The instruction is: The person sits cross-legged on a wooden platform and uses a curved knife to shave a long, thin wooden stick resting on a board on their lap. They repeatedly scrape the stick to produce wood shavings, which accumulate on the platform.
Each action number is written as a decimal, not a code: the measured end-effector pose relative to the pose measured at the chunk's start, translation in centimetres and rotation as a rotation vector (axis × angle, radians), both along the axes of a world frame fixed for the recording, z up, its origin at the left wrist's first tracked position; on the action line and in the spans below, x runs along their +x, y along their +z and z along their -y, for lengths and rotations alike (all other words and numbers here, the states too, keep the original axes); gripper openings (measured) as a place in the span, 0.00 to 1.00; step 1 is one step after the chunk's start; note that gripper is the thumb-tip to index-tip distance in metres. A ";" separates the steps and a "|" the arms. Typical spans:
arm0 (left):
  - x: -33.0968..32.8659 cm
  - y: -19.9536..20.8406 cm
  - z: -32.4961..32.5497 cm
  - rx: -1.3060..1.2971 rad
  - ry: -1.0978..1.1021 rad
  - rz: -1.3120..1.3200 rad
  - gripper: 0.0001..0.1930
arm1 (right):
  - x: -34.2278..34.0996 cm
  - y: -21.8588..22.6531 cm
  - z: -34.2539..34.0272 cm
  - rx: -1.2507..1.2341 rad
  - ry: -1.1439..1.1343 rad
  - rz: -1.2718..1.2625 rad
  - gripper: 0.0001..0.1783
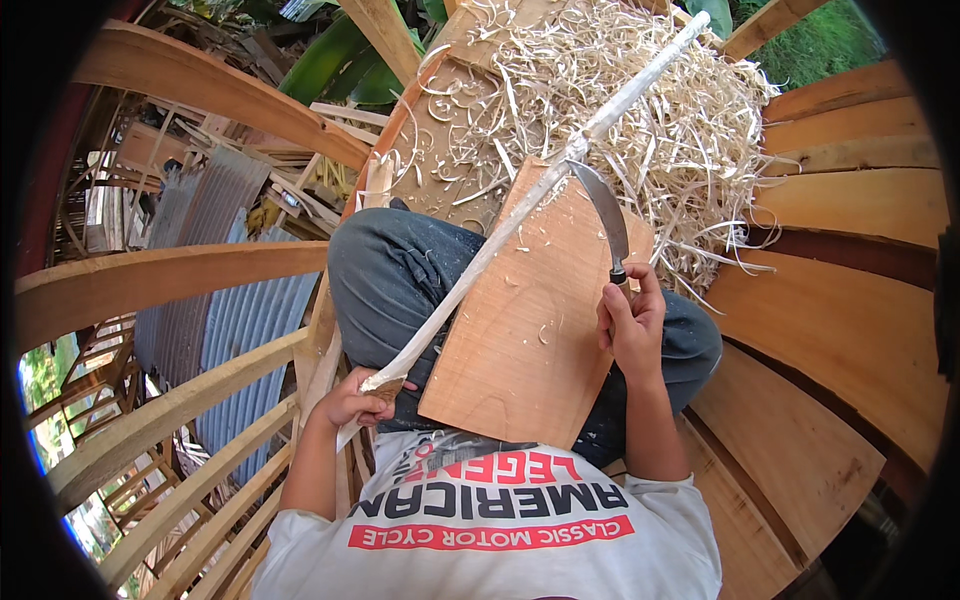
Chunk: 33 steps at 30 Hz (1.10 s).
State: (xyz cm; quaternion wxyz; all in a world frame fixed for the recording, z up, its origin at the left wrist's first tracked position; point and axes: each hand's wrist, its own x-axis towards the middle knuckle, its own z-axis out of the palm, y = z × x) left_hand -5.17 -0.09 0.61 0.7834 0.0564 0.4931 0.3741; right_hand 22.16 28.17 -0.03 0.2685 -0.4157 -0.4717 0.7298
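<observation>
A long pale peeled wooden stick (510, 225) slants from my lap up to the far right, lying across a flat wooden board (530, 310) on my legs. My left hand (356, 400) is closed round the stick's near end, by my left thigh. In my right hand (636, 320) is the dark handle of a curved sickle (606, 213). Its blade reaches away from me, and the tip meets the stick just past the board's far edge. A few small shavings lie on the board.
A large heap of curled wood shavings (640, 110) covers the floor ahead. Wide planks (830, 340) line the right side. Wooden rails (180, 270) run along the left, with corrugated metal sheets (245, 330) and scrap timber beyond them.
</observation>
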 end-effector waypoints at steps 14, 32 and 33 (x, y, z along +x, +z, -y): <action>0.1 -0.2 0.1 0.017 0.021 0.010 0.30 | -3.1 1.9 1.6 0.744 0.329 0.536 0.14; -0.2 -1.4 0.8 0.037 0.029 0.086 0.28 | -4.8 -1.1 -7.1 0.944 -0.081 1.095 0.33; -0.4 -1.3 0.6 0.039 0.019 0.071 0.29 | -4.1 -1.2 -8.4 0.917 -0.102 1.083 0.33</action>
